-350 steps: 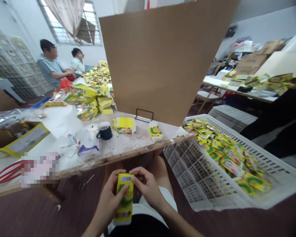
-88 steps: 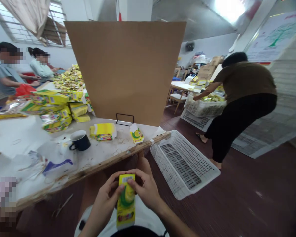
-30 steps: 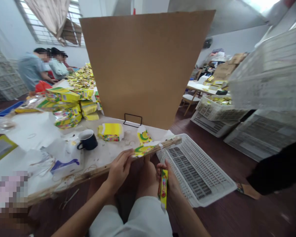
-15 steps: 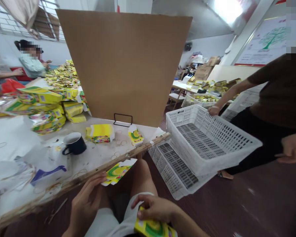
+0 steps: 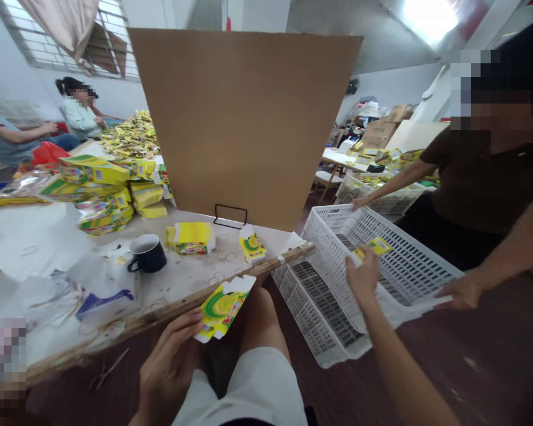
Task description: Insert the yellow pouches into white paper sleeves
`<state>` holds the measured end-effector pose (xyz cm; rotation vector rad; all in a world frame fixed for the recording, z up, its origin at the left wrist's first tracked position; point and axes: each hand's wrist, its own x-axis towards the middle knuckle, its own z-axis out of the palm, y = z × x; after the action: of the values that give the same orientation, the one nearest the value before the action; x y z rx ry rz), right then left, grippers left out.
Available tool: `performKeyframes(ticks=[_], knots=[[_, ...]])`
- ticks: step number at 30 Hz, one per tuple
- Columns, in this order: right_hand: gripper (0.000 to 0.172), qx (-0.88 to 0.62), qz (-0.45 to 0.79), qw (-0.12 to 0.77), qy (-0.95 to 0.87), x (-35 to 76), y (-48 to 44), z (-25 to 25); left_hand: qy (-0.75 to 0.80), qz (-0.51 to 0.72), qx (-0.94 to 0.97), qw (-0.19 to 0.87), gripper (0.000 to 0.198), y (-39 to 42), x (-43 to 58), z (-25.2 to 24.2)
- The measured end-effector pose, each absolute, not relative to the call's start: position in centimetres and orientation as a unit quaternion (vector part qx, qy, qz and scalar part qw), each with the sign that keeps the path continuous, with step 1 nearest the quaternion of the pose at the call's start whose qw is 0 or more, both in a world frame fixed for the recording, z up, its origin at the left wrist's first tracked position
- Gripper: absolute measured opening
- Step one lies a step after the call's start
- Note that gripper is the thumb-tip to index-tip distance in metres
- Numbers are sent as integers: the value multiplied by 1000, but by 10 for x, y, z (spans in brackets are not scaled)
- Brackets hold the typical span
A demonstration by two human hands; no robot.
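Observation:
Between the fingers of my left hand (image 5: 177, 343) is a flat, unfolded yellow-green carton (image 5: 224, 307) with white flaps, held over my lap near the table's edge. My right hand (image 5: 363, 273) reaches out over the upper white plastic crate (image 5: 408, 254) and grips a small yellow box (image 5: 379, 246). That crate rests on a lower white crate (image 5: 311, 331) on the floor. On the table, a small yellow carton (image 5: 251, 245) lies near the edge, and a stack of flat yellow cartons (image 5: 190, 238) is left of it.
A person in a dark shirt (image 5: 484, 183) holds the upper crate with both hands. A dark mug (image 5: 147, 253), plastic bags (image 5: 102, 290) and carton bundles (image 5: 102, 195) are on the table. A large cardboard sheet (image 5: 244, 124) stands behind. Two people sit at far left.
My right hand has moved from my lap up and right over the crate with the yellow box. The person at right has leaned in and now holds the crate with a second hand.

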<state>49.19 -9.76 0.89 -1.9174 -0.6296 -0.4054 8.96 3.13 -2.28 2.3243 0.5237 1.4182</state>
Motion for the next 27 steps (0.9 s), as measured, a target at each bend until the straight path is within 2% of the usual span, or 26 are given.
performKeyframes(ticks=[5, 6, 7, 9, 11, 13, 15, 16, 18, 20, 23, 25, 27], knots=[[49, -714, 141, 563, -391, 346, -62, -50, 118, 500, 843, 156, 38, 15, 102, -29], [47, -635, 302, 581, -410, 322, -58, -52, 95, 485, 854, 162, 39, 10, 104, -32], [45, -578, 407, 586, -396, 303, -54, -51, 79, 470, 862, 175, 40, 5, 105, -34], [41, -501, 517, 602, -347, 280, -51, -43, 99, 456, 856, 223, 38, -3, 106, -37], [39, -484, 531, 612, -330, 270, -51, -34, 193, 468, 806, 306, 32, -7, 105, -38], [37, -486, 527, 594, -364, 266, -52, -30, 290, 446, 727, 434, 34, -6, 105, -36], [33, -542, 464, 575, -401, 261, -52, -30, 334, 368, 669, 553, 35, 0, 106, -33], [34, -588, 393, 572, -416, 259, -53, -31, 343, 335, 652, 587, 32, 3, 107, -31], [50, -660, 216, 554, -459, 255, -54, -31, 352, 304, 632, 620, 30, 7, 108, -28], [62, -671, 109, 501, -535, 252, -54, -30, 356, 305, 626, 623, 31, 9, 108, -25], [51, -639, 119, 425, -630, 249, -54, -27, 354, 314, 632, 613, 32, 8, 107, -23], [45, -628, 150, 422, -637, 248, -54, -27, 355, 316, 637, 607, 31, 7, 105, -23], [45, -620, 167, 446, -623, 247, -53, -27, 357, 316, 641, 602, 30, 7, 103, -24]])
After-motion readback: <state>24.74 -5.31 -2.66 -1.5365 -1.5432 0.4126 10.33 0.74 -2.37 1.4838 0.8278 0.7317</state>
